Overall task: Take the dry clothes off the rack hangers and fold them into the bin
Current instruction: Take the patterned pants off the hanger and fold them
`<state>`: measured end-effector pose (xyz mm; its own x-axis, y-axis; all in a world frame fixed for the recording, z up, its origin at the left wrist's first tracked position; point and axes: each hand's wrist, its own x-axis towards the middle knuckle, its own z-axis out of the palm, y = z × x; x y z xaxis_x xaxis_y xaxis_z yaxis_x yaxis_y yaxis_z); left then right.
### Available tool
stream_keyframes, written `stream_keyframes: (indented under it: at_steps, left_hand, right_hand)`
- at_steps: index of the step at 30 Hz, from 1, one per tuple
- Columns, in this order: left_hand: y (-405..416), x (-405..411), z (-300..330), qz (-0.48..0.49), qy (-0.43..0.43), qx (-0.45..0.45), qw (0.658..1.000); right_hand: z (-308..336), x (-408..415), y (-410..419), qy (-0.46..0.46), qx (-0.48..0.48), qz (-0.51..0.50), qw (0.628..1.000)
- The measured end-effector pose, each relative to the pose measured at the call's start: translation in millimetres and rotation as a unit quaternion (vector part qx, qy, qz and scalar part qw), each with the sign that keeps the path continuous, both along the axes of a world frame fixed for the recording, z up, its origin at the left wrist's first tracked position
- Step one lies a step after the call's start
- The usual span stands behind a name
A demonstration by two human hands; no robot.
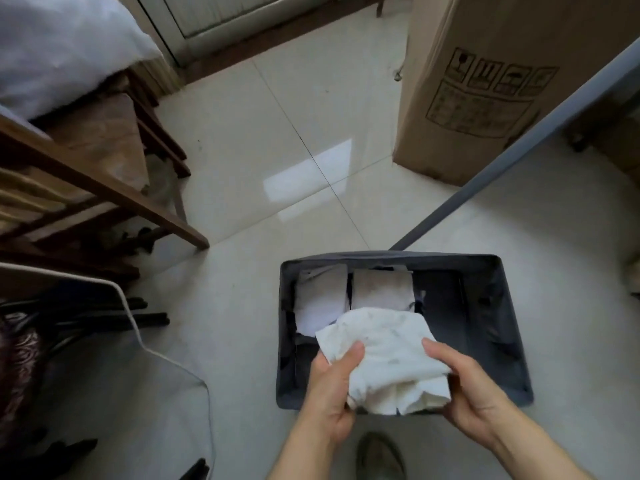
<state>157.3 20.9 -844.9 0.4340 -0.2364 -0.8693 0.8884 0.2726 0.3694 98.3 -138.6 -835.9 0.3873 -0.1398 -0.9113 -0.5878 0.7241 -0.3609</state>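
Here both hands hold a folded white cloth (384,362) over the near edge of the gray bin (498,327): the left hand (330,393) pinches its left side with thumb on top, the right hand (464,386) curls round its right end. Two folded clothes (322,296) lie side by side inside the bin, at its far left.

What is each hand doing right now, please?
Left hand: grips the folded white garment over the bin.
Right hand: grips the same garment.
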Motion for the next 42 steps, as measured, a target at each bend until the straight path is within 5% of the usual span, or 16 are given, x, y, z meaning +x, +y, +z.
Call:
stream_keyframes:
  at_steps: [8,18,23,28,38,42]
  left_hand:
    - [-4,-2,-59,0.098,0.070,-0.021,0.993]
    - [16,12,-132,0.238,0.134,-0.060,0.960]
    - [14,29,-170,0.274,0.124,-0.045,0.953]
    - [21,24,-196,0.058,0.223,0.069,0.971]
    - [16,18,-144,-0.107,0.067,0.105,0.986]
    - [7,34,-138,-0.259,-0.053,0.191,0.945]
  right_hand:
    - [-57,29,-15,-0.023,-0.103,0.133,0.985]
    - [-108,148,18,-0.059,-0.247,0.416,0.873]
    - [-150,187,31,-0.052,-0.303,0.444,0.842]
    - [-167,177,48,0.043,-0.461,0.568,0.681]
    - [-134,134,40,0.011,-0.427,0.593,0.682]
    - [-129,122,39,-0.067,-0.457,0.666,0.586]
